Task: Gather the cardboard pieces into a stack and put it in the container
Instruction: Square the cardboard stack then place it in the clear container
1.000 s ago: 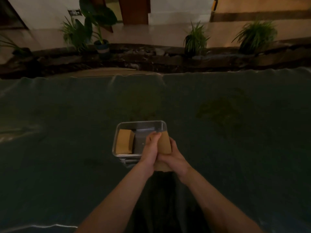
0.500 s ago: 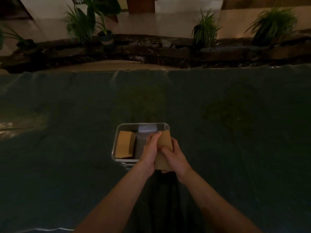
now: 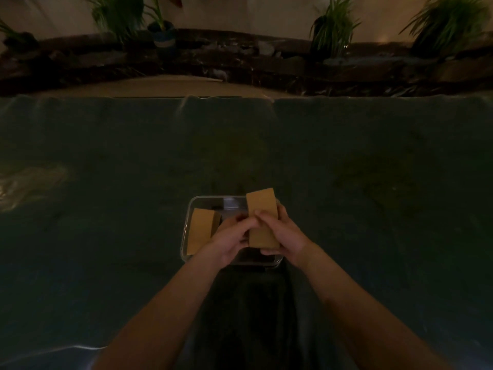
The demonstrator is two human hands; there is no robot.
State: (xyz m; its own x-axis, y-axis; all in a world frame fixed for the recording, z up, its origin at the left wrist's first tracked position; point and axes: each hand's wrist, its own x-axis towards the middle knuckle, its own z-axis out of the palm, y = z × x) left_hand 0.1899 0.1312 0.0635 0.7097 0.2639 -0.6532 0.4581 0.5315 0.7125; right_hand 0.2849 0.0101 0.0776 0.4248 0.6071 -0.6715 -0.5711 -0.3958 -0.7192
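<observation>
1. I held a stack of cardboard pieces [image 3: 261,218] in both hands, above the right half of the clear container [image 3: 186,231].
2. My right hand [image 3: 282,233] was clenched around the stack's right edge, the thumb laid across its top face and the fingers curled under it.
3. My left hand [image 3: 232,236] gripped the stack's left edge; its fingertips met my right thumb on the cardboard.
4. The stack lay lengthwise away from me, and its far end reached past the container's far rim.
5. I could not tell how many pieces were in the stack, since only the top face showed.
6. A second stack of cardboard [image 3: 201,229] was already inside the container, in its left half, apart from the one I held. It looked tilted against the left wall, though the dim light left me unsure.
7. The container stood on a dark cloth [image 3: 106,209] that covered the table, just in front of me.
8. Beyond the table's far edge were potted plants [image 3: 333,28] and dark rocks [image 3: 240,57].
</observation>
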